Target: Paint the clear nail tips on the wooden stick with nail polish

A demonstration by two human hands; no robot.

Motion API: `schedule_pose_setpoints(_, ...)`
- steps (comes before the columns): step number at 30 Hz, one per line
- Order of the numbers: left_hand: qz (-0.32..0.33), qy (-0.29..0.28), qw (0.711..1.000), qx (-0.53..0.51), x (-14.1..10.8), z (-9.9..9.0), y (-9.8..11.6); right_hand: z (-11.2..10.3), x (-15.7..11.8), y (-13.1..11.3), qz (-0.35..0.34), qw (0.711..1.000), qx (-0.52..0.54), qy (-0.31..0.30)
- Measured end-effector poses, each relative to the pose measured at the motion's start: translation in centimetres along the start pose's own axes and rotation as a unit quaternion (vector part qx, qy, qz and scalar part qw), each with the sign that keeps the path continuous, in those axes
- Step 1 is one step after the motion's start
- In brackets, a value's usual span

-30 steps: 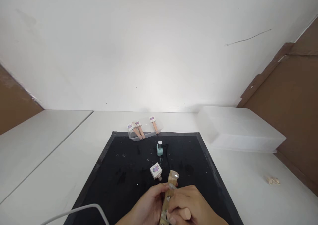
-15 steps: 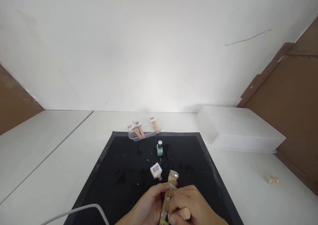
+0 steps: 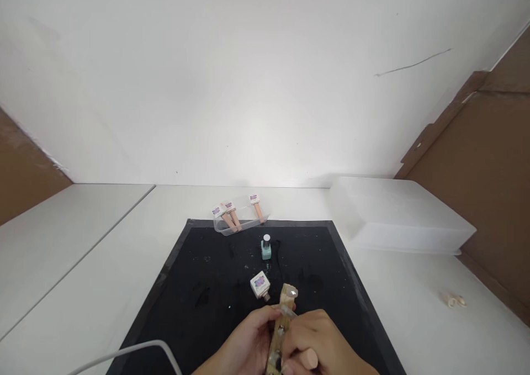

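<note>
A narrow wooden strip (image 3: 276,339) with clear, shiny pieces on it lies in my left hand (image 3: 252,339), whose fingers wrap round it. My right hand (image 3: 317,336) is over the strip's right side, closed round a pinkish cap (image 3: 308,358); the cap's lower end is hidden by the fingers. Just beyond my hands, an uncapped white square bottle (image 3: 260,284) with a floral label lies on the black mat (image 3: 199,270). Behind it a small mint-green bottle (image 3: 266,249) with a silvery, white-topped cap stands upright.
At the mat's back edge a clear tray (image 3: 248,225) holds several pink-capped bottles. A white translucent box (image 3: 409,215) is at the back right. Small beige bands (image 3: 454,301) lie on the right. A white cable (image 3: 124,350) curves at front left.
The cap in my right hand has shifted very slightly. My left hand, the wooden strip and the bottles look the same.
</note>
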State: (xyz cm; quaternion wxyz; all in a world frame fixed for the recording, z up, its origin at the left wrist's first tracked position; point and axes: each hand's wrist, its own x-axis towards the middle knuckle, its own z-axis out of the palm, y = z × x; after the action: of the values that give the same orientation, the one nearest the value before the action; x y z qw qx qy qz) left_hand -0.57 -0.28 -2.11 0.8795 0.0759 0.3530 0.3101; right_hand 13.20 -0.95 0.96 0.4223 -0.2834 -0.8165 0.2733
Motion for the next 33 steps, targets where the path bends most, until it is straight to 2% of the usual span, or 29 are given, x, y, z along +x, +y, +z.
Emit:
schedule_pose_setpoints(20,-0.002,0.005,1.0,-0.006,0.16,-0.01,-0.07,0.02,0.25,-0.15,-0.008,0.999,-0.048,-0.005)
schedule_pose_setpoints(29,-0.002,0.003,1.0,-0.001,0.14,-0.19,0.02,-0.12,-0.09,0.06,-0.003,1.0,-0.011,0.011)
schedule_pose_setpoints(33,-0.001,0.005,1.0,0.002,0.08,-0.12,0.01,-0.16,-0.2,-0.07,0.01,1.0,-0.021,-0.001)
